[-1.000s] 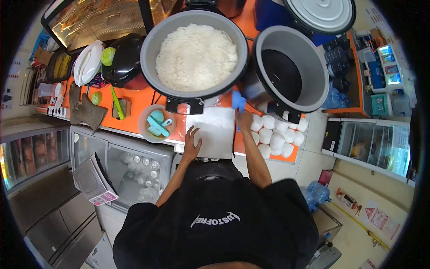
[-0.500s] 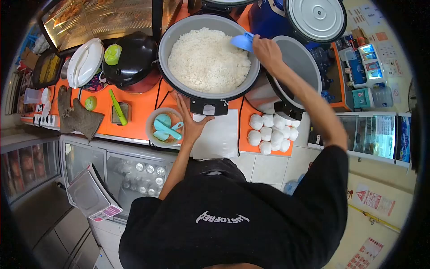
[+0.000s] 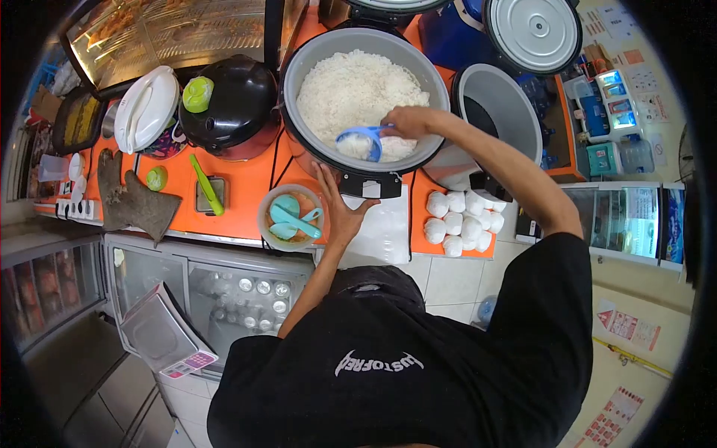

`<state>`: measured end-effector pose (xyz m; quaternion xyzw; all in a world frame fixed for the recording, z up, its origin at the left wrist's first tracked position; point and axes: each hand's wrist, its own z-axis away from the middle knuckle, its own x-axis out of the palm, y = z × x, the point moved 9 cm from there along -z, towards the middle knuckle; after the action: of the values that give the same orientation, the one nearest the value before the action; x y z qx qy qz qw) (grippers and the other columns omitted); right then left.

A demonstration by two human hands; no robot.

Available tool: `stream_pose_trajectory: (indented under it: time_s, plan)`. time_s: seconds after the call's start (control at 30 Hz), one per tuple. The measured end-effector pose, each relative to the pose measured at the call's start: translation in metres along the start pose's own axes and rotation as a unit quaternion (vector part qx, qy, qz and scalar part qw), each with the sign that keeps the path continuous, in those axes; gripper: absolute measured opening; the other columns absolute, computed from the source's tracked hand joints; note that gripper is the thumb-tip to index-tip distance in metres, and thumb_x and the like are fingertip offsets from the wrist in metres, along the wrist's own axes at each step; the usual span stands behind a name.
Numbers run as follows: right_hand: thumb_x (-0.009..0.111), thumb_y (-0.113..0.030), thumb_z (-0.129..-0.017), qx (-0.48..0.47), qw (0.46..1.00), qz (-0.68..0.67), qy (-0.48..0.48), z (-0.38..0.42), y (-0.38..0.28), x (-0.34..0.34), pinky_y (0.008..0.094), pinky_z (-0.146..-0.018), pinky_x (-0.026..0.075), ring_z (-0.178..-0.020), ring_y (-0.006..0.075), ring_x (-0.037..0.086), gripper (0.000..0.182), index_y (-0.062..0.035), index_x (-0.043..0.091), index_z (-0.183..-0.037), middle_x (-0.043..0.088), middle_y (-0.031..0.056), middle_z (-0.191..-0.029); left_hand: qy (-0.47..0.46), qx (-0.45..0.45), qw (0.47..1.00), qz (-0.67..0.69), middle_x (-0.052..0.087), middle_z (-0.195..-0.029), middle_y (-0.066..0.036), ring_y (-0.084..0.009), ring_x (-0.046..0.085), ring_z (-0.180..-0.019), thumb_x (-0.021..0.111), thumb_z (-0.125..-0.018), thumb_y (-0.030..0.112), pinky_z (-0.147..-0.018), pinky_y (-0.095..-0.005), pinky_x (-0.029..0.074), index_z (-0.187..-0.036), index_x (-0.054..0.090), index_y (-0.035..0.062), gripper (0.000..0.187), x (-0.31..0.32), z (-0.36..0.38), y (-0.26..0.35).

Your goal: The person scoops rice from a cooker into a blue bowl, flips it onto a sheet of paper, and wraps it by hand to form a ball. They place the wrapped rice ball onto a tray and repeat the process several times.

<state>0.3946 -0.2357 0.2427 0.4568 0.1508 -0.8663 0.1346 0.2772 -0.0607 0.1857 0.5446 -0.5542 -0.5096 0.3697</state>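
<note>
In the head view my right hand [image 3: 407,122] grips a blue rice scoop [image 3: 376,142] by its handle; white rice fills its bowl. The scoop is at the near side of a large grey pot [image 3: 296,71] holding a mound of cooked rice [image 3: 355,86]. My left hand [image 3: 340,213] rests open, fingers spread, against the front of that pot, beside its black handle [image 3: 371,185]. Just left of this hand sits a bowl [image 3: 264,224] of reddish-brown liquid with turquoise spoons [image 3: 287,213] in it.
Right of the pot stands a second grey pot [image 3: 527,112]. White wrapped bundles [image 3: 455,222] lie grouped on the orange counter's right end. To the left are a black-lidded cooker [image 3: 231,104], a green-handled utensil [image 3: 205,184] and a grey mitt [image 3: 134,198]. A scale [image 3: 160,328] stands lower left.
My right hand has brought the scoop from the pot's far right rim down to its near side, and rice now shows in it. The whole view has shifted slightly; my left hand stays at the pot.
</note>
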Motion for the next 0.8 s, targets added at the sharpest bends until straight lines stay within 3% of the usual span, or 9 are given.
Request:
stream_pose_trajectory:
  time_s: [0.13,0.17,0.3,0.37,0.5,0.57,0.67,0.7,0.8]
  plan:
    - [0.05,-0.04,-0.095,0.047,0.997,0.055,0.02,-0.037,0.006,0.022,0.047,-0.077,0.053,-0.093,0.039,0.066,0.04,-0.0041,0.066,-0.103,0.068,0.0202,-0.097,-0.02,-0.059,0.998,-0.01,-0.011,-0.158,-0.021,-0.0377,0.002,-0.147,0.089,-0.061,0.032,-0.117,-0.0506,0.016,-0.153,-0.005,0.0077,0.133,0.001,0.004,-0.006]
    - [0.05,-0.038,-0.095,0.047,0.998,0.016,0.028,-0.041,-0.007,0.039,0.0472,-0.076,0.053,-0.091,0.0384,0.066,0.038,-0.0032,0.064,-0.102,0.068,0.019,-0.096,-0.014,-0.045,0.999,-0.004,-0.011,-0.158,-0.017,-0.0363,0.013,-0.145,0.088,-0.061,0.014,-0.114,-0.0467,0.028,-0.153,-0.007,0.0106,0.133,0.0,0.003,-0.003]
    - [0.048,-0.037,-0.098,-0.015,0.998,0.004,0.053,0.001,-0.03,0.027,0.0489,-0.076,0.052,-0.087,0.0393,0.065,0.038,-0.0018,0.061,-0.106,0.067,0.0196,-0.093,-0.017,-0.027,0.999,0.006,-0.011,-0.158,-0.018,-0.0361,0.01,-0.146,0.09,-0.06,0.016,-0.115,-0.0476,0.026,-0.152,-0.007,0.0095,0.134,0.003,0.005,-0.009]
    - [0.046,-0.037,-0.099,-0.021,0.998,-0.017,0.048,0.021,-0.033,0.006,0.0491,-0.076,0.051,-0.087,0.0391,0.066,0.038,-0.0026,0.062,-0.103,0.067,0.0198,-0.093,-0.011,-0.015,0.999,-0.027,-0.01,-0.157,-0.024,-0.0399,0.0,-0.146,0.089,-0.061,0.035,-0.116,-0.0507,0.015,-0.152,-0.006,0.0064,0.134,0.002,0.003,-0.01]
    - [0.047,-0.036,-0.098,0.007,0.998,-0.006,0.056,-0.002,-0.027,-0.005,0.0491,-0.077,0.051,-0.087,0.0396,0.066,0.037,-0.0032,0.063,-0.101,0.067,0.0198,-0.093,-0.008,0.001,0.999,-0.041,-0.011,-0.157,-0.02,-0.0352,0.004,-0.146,0.09,-0.059,0.017,-0.117,-0.0472,0.02,-0.152,-0.004,0.0064,0.133,0.0,0.002,-0.003]
    - [0.048,-0.035,-0.097,0.018,0.995,0.036,0.095,-0.046,-0.036,0.021,0.0483,-0.077,0.052,-0.087,0.04,0.066,0.036,-0.0031,0.064,-0.099,0.067,0.0194,-0.094,-0.014,-0.013,0.999,-0.031,-0.01,-0.157,-0.02,-0.0351,0.004,-0.146,0.09,-0.059,0.018,-0.117,-0.0472,0.02,-0.152,-0.004,0.0062,0.133,0.001,0.007,-0.009]
    - [0.052,-0.029,-0.095,0.005,0.996,-0.013,0.087,-0.019,-0.043,0.033,0.0462,-0.075,0.053,-0.088,0.039,0.066,0.03,-0.0025,0.067,-0.091,0.067,0.0217,-0.095,-0.01,-0.009,0.999,-0.038,-0.009,-0.157,-0.02,-0.0345,0.007,-0.146,0.09,-0.06,0.018,-0.117,-0.0472,0.02,-0.152,-0.004,0.0055,0.131,-0.002,0.007,0.0]
    - [0.052,-0.029,-0.095,0.007,0.996,-0.016,0.085,-0.003,-0.046,0.035,0.0462,-0.075,0.053,-0.088,0.039,0.066,0.03,-0.0025,0.067,-0.091,0.067,0.0217,-0.095,-0.012,-0.013,1.0,-0.018,-0.008,-0.157,-0.021,-0.0357,0.004,-0.146,0.089,-0.061,0.025,-0.117,-0.0477,0.019,-0.152,-0.003,0.0041,0.13,-0.002,0.012,0.002]
    - [0.053,-0.027,-0.095,0.007,0.996,-0.001,0.09,0.021,-0.057,-0.003,0.0464,-0.076,0.053,-0.088,0.0387,0.066,0.031,-0.0005,0.067,-0.09,0.067,0.0227,-0.094,0.002,0.017,1.0,-0.003,-0.008,-0.156,-0.022,-0.0367,0.0,-0.147,0.088,-0.062,0.031,-0.117,-0.0476,0.019,-0.151,-0.001,0.0024,0.129,0.003,0.004,0.001]
